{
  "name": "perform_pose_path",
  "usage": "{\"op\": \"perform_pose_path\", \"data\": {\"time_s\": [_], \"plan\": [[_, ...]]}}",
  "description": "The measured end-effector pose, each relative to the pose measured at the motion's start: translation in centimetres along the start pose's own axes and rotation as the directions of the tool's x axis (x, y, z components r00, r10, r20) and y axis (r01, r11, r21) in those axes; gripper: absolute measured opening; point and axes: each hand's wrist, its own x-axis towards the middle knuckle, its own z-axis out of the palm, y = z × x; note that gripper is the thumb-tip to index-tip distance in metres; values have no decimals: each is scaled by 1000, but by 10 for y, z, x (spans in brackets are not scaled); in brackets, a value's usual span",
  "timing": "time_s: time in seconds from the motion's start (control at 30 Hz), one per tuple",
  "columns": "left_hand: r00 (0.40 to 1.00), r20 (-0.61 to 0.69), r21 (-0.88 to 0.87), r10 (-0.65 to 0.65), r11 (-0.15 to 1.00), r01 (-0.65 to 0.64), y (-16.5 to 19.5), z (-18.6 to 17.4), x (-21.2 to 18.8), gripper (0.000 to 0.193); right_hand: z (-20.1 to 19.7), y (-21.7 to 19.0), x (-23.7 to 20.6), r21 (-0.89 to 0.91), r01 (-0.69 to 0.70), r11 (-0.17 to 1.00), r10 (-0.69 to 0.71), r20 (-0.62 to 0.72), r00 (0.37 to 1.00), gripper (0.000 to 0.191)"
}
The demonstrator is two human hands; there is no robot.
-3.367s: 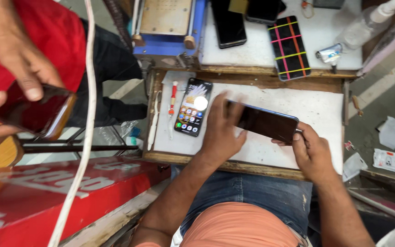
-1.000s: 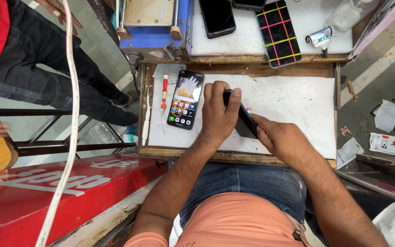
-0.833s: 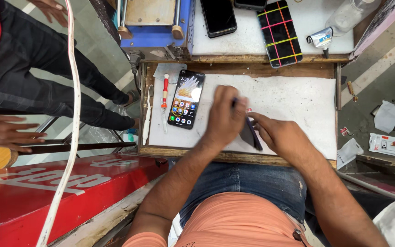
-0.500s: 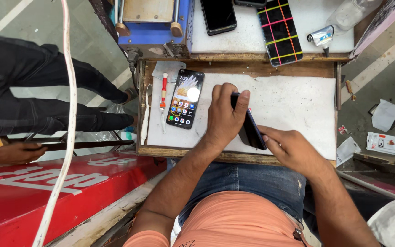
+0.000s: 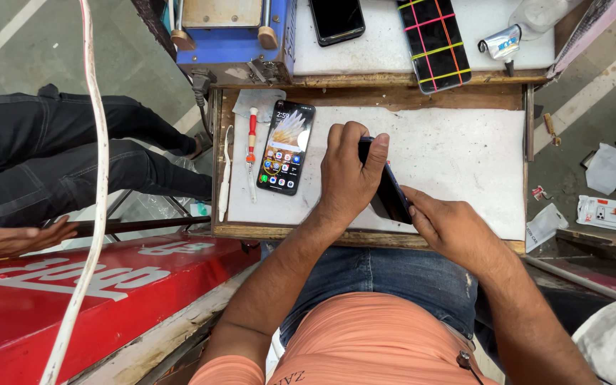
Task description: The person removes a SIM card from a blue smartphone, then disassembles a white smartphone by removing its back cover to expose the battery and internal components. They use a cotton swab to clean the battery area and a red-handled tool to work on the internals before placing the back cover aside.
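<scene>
A: Wearer's clothes, quick?
B: Orange-salmon tee, short sleeves, dark lettering low on the front hem. Blue denim jeans, slightly faded, seams visible.

A: Anything on the arms?
B: Both forearms bare, no watch, no bands. Left hand (image 5: 347, 175) & right hand (image 5: 450, 232) bare too, no gloves, no rings that I can see.

A: Extras?
B: Small metal clip or buckle by the shirt's right edge, approx. at the waist.

On the tabletop (image 5: 450, 164) a lit phone (image 5: 286, 147) lay left of the held phone (image 5: 388, 189), with a screwdriver (image 5: 252, 140) just beside it on the left. Behind, a shelf (image 5: 386, 50) carried another phone (image 5: 336, 18) and a case (image 5: 434, 43).
</scene>
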Motion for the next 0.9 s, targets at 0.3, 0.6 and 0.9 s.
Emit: {"op": "perform_pose_path", "data": {"time_s": [0.3,0.6,0.9], "plan": [[997,-26,11,73,997,-73,5,1,0,49,-2,-4,0,2,-30,1000,30,-12,999,44],[997,-24,13,74,997,-74,4,5,-2,53,-7,-1,12,59,-26,998,26,2,1000,38],[995,-33,40,97,995,-96,1,5,-4,49,-3,-8,11,0,34,999,-34,-107,994,39]]}}
